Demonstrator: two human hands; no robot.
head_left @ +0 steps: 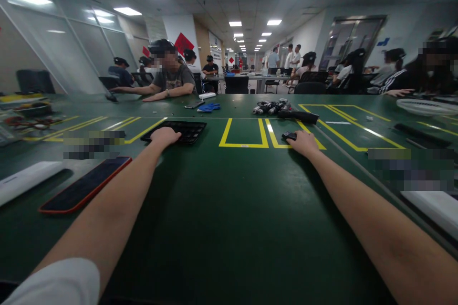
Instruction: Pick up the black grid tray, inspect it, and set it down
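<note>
My left hand [164, 137] reaches far out over the green table and is closed at the near left edge of a shallow black tray [195, 131] with small compartments. Its fingertips are partly hidden. On the right, my right hand [306, 143] is closed on a small black block-like object [289, 136], held inside a yellow-taped rectangle; its exact kind is too small to make out. Just behind that hand lie a dark cylindrical thing [302, 117] and a heap of black and silver parts [271, 106].
Blue gloves [209, 108] lie beyond the tray. A red-rimmed dark flat device [88, 185] and a white box [30, 178] lie left, near my forearm. Another white item [432, 212] is at right. A person [168, 76] sits across the table [229, 228].
</note>
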